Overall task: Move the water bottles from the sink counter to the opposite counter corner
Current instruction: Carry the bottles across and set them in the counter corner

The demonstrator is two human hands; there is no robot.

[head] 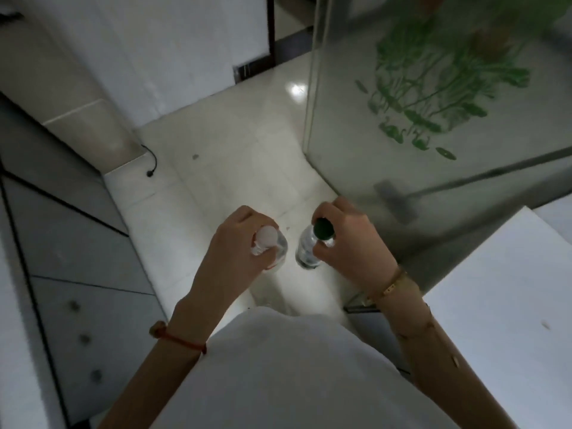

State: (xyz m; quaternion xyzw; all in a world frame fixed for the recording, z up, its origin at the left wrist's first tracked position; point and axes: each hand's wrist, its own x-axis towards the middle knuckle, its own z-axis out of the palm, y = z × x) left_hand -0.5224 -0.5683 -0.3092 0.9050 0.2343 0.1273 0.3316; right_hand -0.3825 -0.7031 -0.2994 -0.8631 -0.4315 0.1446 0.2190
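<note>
My left hand (235, 243) grips a clear water bottle with a white cap (268, 239) around its upper part. My right hand (349, 239) holds a second clear bottle with a dark green cap (306, 246) just below the cap. Both bottles hang upright over the pale tiled floor, side by side and a short gap apart, in front of my white shirt. The bottles' lower halves show past my fingers.
Grey cabinet fronts (74, 249) run along the left. A frosted glass panel with green plant print (418, 119) stands at the right, a white counter surface (501, 305) below it. A dark cable end (150, 168) lies on the floor (223, 168) by the left wall. A doorway opens ahead.
</note>
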